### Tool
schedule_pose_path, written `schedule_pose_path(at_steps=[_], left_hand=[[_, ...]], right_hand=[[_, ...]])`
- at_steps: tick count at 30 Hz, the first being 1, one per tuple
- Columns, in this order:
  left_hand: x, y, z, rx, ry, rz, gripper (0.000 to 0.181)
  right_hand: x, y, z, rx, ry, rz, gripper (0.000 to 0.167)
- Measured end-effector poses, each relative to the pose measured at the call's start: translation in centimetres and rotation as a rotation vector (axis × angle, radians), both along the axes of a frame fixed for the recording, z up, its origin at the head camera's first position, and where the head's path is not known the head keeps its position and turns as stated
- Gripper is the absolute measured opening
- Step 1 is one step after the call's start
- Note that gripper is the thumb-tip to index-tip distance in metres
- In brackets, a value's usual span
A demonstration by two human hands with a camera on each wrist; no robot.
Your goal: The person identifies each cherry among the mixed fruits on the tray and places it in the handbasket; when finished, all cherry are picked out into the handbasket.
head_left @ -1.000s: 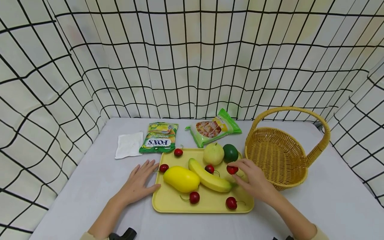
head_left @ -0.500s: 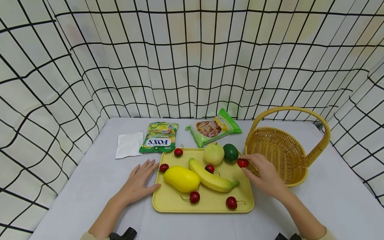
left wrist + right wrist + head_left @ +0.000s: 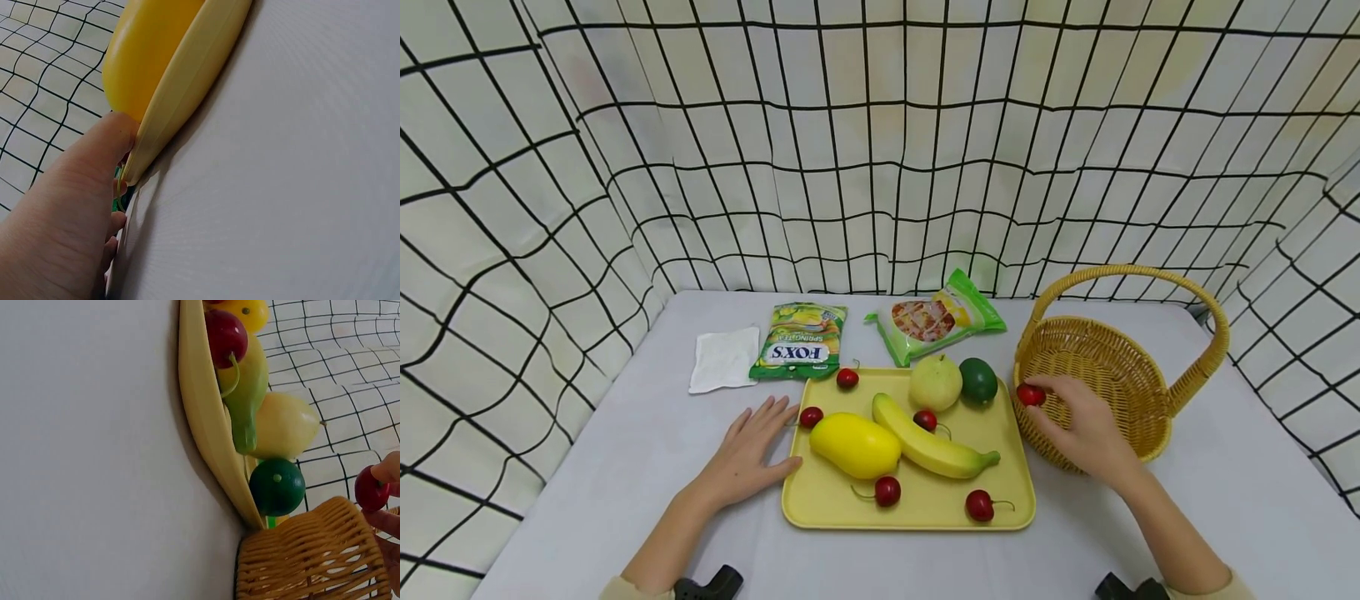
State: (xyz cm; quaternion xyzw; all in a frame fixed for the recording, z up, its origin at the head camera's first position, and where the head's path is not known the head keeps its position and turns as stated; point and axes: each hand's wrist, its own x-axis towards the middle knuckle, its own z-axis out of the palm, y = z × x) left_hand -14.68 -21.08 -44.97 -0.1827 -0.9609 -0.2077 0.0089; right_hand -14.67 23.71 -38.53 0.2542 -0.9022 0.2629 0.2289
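Observation:
Between thumb and fingers, my right hand (image 3: 1086, 429) pinches a red cherry (image 3: 1031, 395) over the left rim of the wicker basket (image 3: 1093, 333); the right wrist view shows this cherry (image 3: 371, 489) above the basket's weave (image 3: 312, 550). My left hand (image 3: 748, 454) lies with fingers spread at the left edge of the yellow tray (image 3: 835, 517), its thumb touching the rim. On the tray are a yellow mango (image 3: 855, 446), a banana (image 3: 936, 446), a pale green round fruit (image 3: 936, 383), a dark green lime-like fruit (image 3: 978, 381) and several cherries (image 3: 887, 492).
Behind the tray lie a green FOX'S candy bag (image 3: 799, 340) and a green-and-clear snack packet (image 3: 936, 319). A white square packet (image 3: 724, 360) sits at the back left. The basket's tall handle (image 3: 1213, 342) arches up on the right. Black-grid netting (image 3: 880, 167) surrounds the table.
My right hand has carried the cherry rightward from the tray, beside the dark green fruit, to the basket's rim. My left hand stays at the tray edge.

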Motion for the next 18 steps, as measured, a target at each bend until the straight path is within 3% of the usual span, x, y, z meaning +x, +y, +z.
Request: schedule_pose_path(at_steps=[18], left_hand=[[0.0,0.1,0.2,-0.003,-0.006,0.003,0.076]], right_hand=[[-1.7,1.7,-0.8,0.011,-0.099,-0.045,0.033]])
